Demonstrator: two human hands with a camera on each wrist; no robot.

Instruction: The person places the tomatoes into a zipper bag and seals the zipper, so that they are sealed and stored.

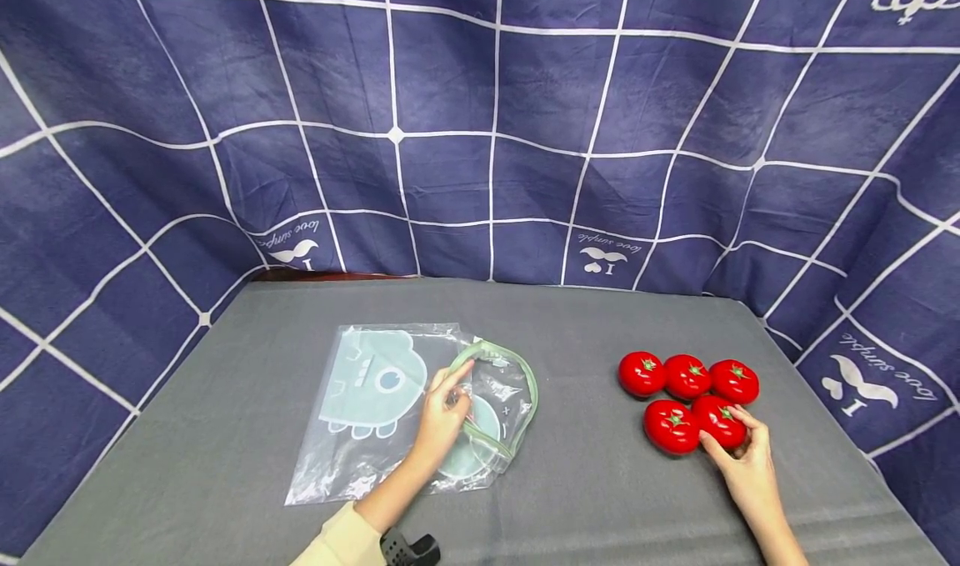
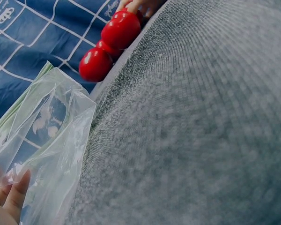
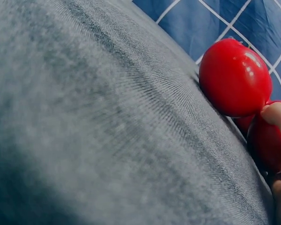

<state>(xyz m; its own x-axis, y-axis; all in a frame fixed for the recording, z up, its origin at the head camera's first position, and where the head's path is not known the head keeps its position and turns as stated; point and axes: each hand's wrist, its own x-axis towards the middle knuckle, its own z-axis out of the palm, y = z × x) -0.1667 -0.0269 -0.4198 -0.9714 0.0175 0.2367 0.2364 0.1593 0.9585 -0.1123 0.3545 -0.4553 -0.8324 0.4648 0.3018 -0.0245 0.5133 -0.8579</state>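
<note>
Left hand (image 1: 442, 420): pinching thin plastic at the mouth of the clear bag (image 1: 401, 420), with fingertips partly seen through the film from the left wrist.
Right hand (image 1: 752, 470): gripping the front right tomato (image 1: 716, 424), thumb at its near left, fingers round its right side.
Clear bag: lying left of centre on the desk (image 1: 585, 499), looped open at the green rim (image 1: 531, 383) toward the right; printed with a pale blue cartoon animal (image 1: 363, 383).
Front right tomato: at the right of the desk, close against the front left tomato (image 1: 667, 427), well apart from the clear bag.
Back row: three red tomatoes (image 1: 687, 377), glossy and green-topped, side by side just behind the front pair.
Left forearm: covered by a cream sleeve (image 1: 345, 541), with a dark wristband (image 1: 408, 548).
Desk: spread with grey cloth.
Backdrop: blue fabric (image 1: 450, 174) with white grid lines, crowns, moustaches and "love simple" lettering, hanging behind and along both sides.
</note>
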